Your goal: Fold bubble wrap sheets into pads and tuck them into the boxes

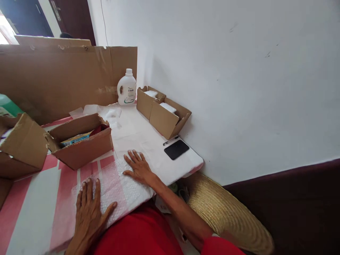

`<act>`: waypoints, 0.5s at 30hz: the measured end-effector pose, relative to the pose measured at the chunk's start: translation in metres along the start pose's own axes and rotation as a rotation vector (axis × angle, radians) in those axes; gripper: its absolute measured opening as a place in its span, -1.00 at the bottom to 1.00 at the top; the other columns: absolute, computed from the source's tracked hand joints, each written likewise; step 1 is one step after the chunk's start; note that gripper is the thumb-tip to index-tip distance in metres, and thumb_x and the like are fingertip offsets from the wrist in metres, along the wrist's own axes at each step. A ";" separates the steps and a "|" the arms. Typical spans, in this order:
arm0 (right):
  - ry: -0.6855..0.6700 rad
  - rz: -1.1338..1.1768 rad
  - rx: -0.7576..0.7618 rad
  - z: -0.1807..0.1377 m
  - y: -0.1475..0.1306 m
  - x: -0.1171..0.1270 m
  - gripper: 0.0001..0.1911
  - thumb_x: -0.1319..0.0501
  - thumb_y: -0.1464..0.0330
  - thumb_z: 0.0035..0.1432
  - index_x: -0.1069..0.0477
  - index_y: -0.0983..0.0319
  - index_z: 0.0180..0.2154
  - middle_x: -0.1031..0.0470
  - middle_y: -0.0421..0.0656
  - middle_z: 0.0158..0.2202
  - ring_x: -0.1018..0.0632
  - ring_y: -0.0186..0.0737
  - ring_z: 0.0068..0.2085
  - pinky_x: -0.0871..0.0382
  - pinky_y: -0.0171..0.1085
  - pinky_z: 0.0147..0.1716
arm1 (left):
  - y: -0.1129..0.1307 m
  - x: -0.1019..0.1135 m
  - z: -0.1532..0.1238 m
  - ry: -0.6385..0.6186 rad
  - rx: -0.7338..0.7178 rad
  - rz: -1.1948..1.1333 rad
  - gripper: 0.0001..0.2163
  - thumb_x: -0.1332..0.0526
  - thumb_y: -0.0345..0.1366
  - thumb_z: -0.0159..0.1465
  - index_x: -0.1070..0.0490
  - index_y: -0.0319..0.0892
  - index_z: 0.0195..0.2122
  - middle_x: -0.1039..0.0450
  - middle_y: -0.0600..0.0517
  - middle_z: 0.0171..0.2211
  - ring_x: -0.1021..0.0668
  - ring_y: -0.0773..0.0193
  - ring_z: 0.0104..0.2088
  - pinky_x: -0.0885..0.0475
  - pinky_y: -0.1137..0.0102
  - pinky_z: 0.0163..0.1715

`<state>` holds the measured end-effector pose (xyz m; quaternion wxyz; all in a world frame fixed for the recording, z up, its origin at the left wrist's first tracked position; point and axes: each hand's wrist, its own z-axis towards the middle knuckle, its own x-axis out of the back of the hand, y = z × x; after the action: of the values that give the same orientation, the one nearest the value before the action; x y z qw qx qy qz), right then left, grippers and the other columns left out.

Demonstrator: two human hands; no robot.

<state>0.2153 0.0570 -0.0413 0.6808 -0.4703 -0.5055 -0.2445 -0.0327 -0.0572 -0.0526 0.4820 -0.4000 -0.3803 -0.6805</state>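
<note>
A sheet of bubble wrap [117, 186] lies flat on the pink-and-white table [34, 209] at its near edge. My left hand [89, 209] rests palm down on the sheet's left part, fingers stretched out. My right hand [138, 168] lies flat on its right part, fingers spread and pointing away from me. Neither hand holds anything. A black phone [176, 149] and a pen [170, 141] lie just beyond my right hand.
An open cardboard box [82, 150] with packets stands ahead, another box [22, 148] at the left. Two small boxes [163, 118] and a white bottle [126, 88] stand by the wall. A cardboard sheet [53, 78] stands behind. A straw hat [225, 212] sits below right.
</note>
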 end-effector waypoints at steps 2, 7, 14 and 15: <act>-0.019 -0.037 -0.001 -0.003 0.011 0.006 -0.15 0.01 -0.17 0.34 0.07 0.13 0.46 0.19 -0.05 0.51 0.15 0.08 0.50 0.26 0.18 0.42 | -0.005 -0.001 0.001 -0.005 -0.027 -0.005 -0.14 -0.10 0.16 0.27 0.08 -0.27 0.45 0.14 -0.36 0.47 0.05 -0.25 0.46 0.01 -0.15 0.35; 0.022 -0.014 0.049 -0.020 0.011 0.019 -0.09 0.00 -0.16 0.34 0.15 0.22 0.47 0.22 0.04 0.51 0.15 0.04 0.50 0.16 0.10 0.42 | -0.022 0.021 -0.003 -0.031 -0.088 -0.029 -0.13 -0.14 0.12 0.27 0.17 -0.21 0.47 0.16 -0.31 0.48 -0.02 -0.22 0.45 -0.01 -0.13 0.34; -0.150 -0.034 0.433 -0.084 0.016 0.016 0.09 -0.27 -0.14 0.14 0.10 0.26 0.46 0.17 0.10 0.50 0.12 0.15 0.49 0.25 0.16 0.42 | -0.063 0.053 -0.049 -0.058 -0.393 0.035 -0.13 -0.26 0.10 0.18 -0.06 -0.23 0.42 -0.19 -0.24 0.38 -0.29 -0.09 0.35 -0.03 0.17 0.37; -0.158 -0.053 0.445 -0.091 0.017 0.013 0.01 -0.27 -0.04 0.20 0.09 0.28 0.46 0.15 0.11 0.49 0.09 0.16 0.49 0.23 0.16 0.42 | -0.068 0.052 -0.055 -0.062 -0.404 0.045 -0.20 -0.23 0.00 0.22 -0.06 -0.24 0.42 -0.22 -0.24 0.36 -0.32 -0.07 0.33 -0.06 0.19 0.36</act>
<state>0.2754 -0.0142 -0.0405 0.7193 -0.3132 -0.6108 -0.1073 -0.1193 -0.1081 -0.0352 0.3948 -0.5179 -0.2416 -0.7194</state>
